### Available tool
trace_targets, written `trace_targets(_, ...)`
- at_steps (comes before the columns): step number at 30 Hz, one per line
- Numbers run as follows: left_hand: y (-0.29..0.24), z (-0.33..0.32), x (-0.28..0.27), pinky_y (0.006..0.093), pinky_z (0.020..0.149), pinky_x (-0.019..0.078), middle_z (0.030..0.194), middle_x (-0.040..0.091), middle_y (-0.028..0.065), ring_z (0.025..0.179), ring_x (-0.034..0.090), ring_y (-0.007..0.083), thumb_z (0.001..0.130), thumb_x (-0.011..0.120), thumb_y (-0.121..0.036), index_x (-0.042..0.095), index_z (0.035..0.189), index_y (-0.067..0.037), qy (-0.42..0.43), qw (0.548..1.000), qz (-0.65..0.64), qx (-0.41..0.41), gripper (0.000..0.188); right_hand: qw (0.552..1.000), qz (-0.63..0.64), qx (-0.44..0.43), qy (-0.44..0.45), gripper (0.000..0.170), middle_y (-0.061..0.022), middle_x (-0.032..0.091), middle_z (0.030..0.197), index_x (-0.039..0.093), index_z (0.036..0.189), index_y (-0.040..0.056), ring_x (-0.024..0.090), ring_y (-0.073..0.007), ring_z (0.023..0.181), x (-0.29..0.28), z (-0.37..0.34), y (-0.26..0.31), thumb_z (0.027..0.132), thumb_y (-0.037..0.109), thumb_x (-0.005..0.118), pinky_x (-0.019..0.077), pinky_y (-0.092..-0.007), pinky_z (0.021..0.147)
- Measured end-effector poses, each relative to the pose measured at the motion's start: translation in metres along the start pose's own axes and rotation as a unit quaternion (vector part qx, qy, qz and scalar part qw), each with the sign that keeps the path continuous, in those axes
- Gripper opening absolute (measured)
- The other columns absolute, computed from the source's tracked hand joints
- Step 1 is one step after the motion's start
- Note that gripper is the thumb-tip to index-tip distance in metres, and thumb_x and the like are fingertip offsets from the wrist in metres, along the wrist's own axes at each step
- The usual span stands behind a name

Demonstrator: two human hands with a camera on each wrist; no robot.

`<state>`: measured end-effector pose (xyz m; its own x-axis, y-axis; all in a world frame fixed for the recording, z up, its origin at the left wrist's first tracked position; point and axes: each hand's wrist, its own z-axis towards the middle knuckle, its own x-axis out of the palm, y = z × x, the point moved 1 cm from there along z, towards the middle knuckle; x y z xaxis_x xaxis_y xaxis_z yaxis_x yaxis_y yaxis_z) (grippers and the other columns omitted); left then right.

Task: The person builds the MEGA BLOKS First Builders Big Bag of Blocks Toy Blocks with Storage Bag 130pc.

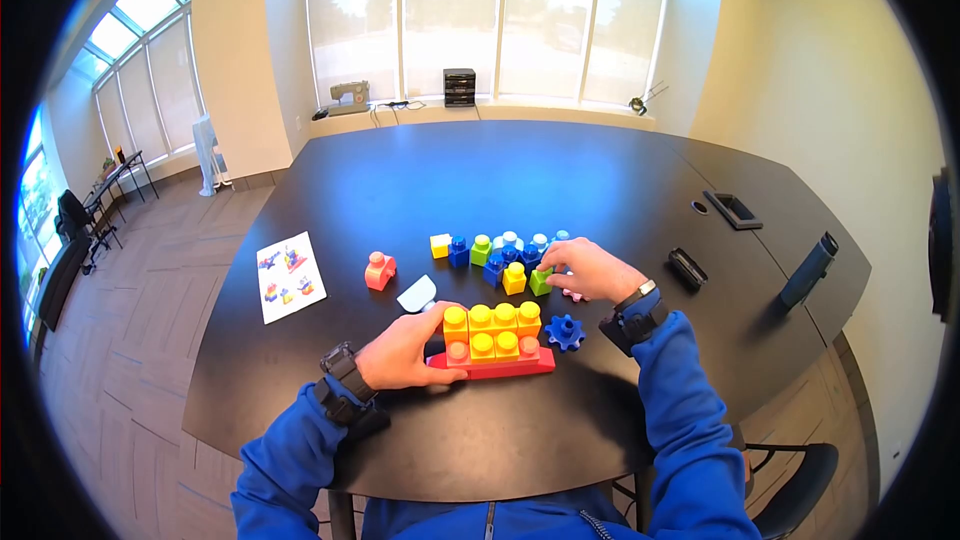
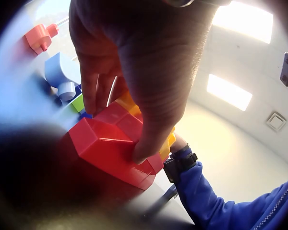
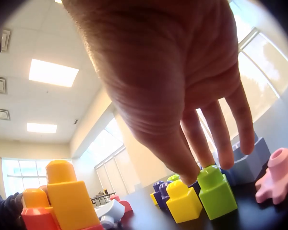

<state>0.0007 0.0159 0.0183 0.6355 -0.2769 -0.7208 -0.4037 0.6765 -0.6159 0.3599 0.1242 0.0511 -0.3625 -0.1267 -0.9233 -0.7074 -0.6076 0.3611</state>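
Observation:
My left hand [image 1: 402, 352] grips the left end of a red building-block base [image 1: 505, 369] that carries several yellow blocks [image 1: 492, 319]. In the left wrist view, its thumb presses the red base's [image 2: 113, 148] side, and the fingers reach over the far side. My right hand [image 1: 592, 273] reaches to the loose blocks and pinches a lime green block [image 3: 217, 194] by its stud with thumb and index finger; the other fingers extend past it. Beside that green block stands a yellow block [image 3: 183, 202]. A blue gear piece [image 1: 566, 332] lies to the right of the red base.
Blue blocks [image 1: 494, 271] and others cluster beyond the hands. A light-blue curved piece [image 1: 417, 294], a coral-red block [image 1: 379, 271] and a picture sheet [image 1: 291, 277] lie left. A pink gear piece [image 3: 277, 177], black case [image 1: 688, 269] and dark bottle [image 1: 810, 272] are right.

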Motion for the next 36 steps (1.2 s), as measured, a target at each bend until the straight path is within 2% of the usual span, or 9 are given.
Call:
trace_targets(3, 0.002, -0.001, 0.001, 0.0443, 0.112, 0.0594, 0.132, 0.076, 0.0242, 0.127, 0.077, 0.0407, 0.089, 0.1, -0.032, 0.054, 0.148, -0.001, 0.005, 1.0, 0.008, -0.014, 0.081, 1.0, 0.004, -0.014, -0.014, 0.024, -0.018, 0.082, 0.108, 0.084, 0.122, -0.0001, 0.079, -0.0278, 0.069, 0.002, -0.001, -0.011, 0.099, 0.004, 0.075, 0.0675, -0.041, 0.073)
trace_targets(10, 0.006, -0.001, 0.002, 0.0446, 0.109, 0.059, 0.133, 0.075, 0.0243, 0.125, 0.076, 0.0414, 0.086, 0.102, -0.038, 0.057, 0.146, 0.001, 0.004, 1.0, 0.005, -0.019, 0.085, 0.998, -0.012, -0.032, -0.05, 0.023, -0.015, 0.082, 0.093, 0.084, 0.117, 0.001, 0.082, -0.0256, 0.073, 0.005, 0.002, -0.017, 0.096, 0.001, 0.075, 0.0676, -0.0399, 0.07)
trace_targets(13, 0.002, -0.001, 0.0, 0.0448, 0.109, 0.059, 0.131, 0.075, 0.0246, 0.124, 0.076, 0.0416, 0.087, 0.101, -0.036, 0.056, 0.145, 0.001, 0.004, 1.0, 0.006, -0.015, 0.082, 0.998, 0.004, 0.055, -0.03, 0.023, -0.0157, 0.084, 0.109, 0.086, 0.111, 0.0034, 0.08, -0.0367, 0.1, 0.003, 0.002, -0.012, 0.088, 0.004, 0.082, 0.065, -0.0457, 0.092)
trace_targets(22, 0.006, -0.001, 0.002, 0.0451, 0.11, 0.0591, 0.131, 0.075, 0.0252, 0.124, 0.076, 0.0421, 0.089, 0.1, -0.034, 0.055, 0.143, 0.0, 0.005, 1.0, -0.001, -0.009, 0.078, 0.994, 0.064, 0.083, -0.019, 0.016, -0.0151, 0.085, 0.095, 0.084, 0.107, -0.0004, 0.082, -0.0261, 0.08, -0.001, 0.0, -0.006, 0.092, 0.004, 0.085, 0.0662, -0.0397, 0.079)
trace_targets(25, 0.006, -0.001, 0.002, 0.0452, 0.109, 0.0591, 0.13, 0.075, 0.0254, 0.124, 0.076, 0.0426, 0.089, 0.1, -0.033, 0.054, 0.143, 0.0, 0.005, 1.0, -0.001, -0.006, 0.078, 0.996, 0.082, 0.02, -0.018, 0.026, -0.0125, 0.082, 0.09, 0.081, 0.121, 0.0002, 0.077, -0.017, 0.063, -0.002, 0.0, 0.001, 0.095, 0.003, 0.082, 0.0638, -0.0334, 0.056)
trace_targets(28, 0.005, -0.001, 0.001, 0.0438, 0.111, 0.0584, 0.132, 0.075, 0.0247, 0.126, 0.076, 0.0399, 0.088, 0.101, -0.034, 0.055, 0.144, 0.001, 0.008, 1.0, -0.004, -0.017, 0.081, 0.991, 0.077, 0.105, 0.03, 0.039, -0.0185, 0.081, 0.111, 0.076, 0.139, 0.0028, 0.081, -0.0247, 0.082, -0.004, -0.002, 0.025, 0.1, 0.005, 0.08, 0.0673, -0.0388, 0.073)
trace_targets(30, 0.005, -0.001, 0.001, 0.0424, 0.114, 0.0578, 0.134, 0.075, 0.0239, 0.128, 0.076, 0.0371, 0.087, 0.103, -0.035, 0.057, 0.146, 0.002, 0.012, 0.999, -0.008, -0.029, 0.083, 0.989, -0.086, -0.093, -0.078, 0.05, -0.0212, 0.073, 0.128, 0.069, 0.154, 0.0065, 0.076, -0.0355, 0.11, 0.028, 0.008, -0.007, 0.105, 0.008, 0.076, 0.0628, -0.0458, 0.098)
trace_targets(33, 0.005, -0.001, 0.001, 0.042, 0.114, 0.0575, 0.134, 0.075, 0.024, 0.128, 0.076, 0.0372, 0.087, 0.102, -0.035, 0.056, 0.146, 0.002, 0.013, 0.999, -0.01, -0.029, 0.084, 1.0, -0.016, -0.022, -0.002, 0.049, -0.022, 0.065, 0.132, 0.07, 0.156, 0.0092, 0.063, -0.0427, 0.128, 0.026, 0.009, 0.009, 0.108, 0.009, 0.073, 0.0523, -0.05, 0.113)
trace_targets(36, 0.004, -0.001, 0.001, 0.0455, 0.108, 0.059, 0.13, 0.074, 0.0264, 0.124, 0.076, 0.0431, 0.089, 0.1, -0.033, 0.054, 0.142, 0.001, 0.003, 1.0, -0.005, -0.007, 0.078, 0.999, -0.025, -0.04, -0.009, 0.049, -0.0205, 0.064, 0.128, 0.071, 0.156, 0.0098, 0.064, -0.0407, 0.123, 0.027, 0.008, 0.009, 0.107, 0.008, 0.073, 0.0534, -0.0478, 0.11)
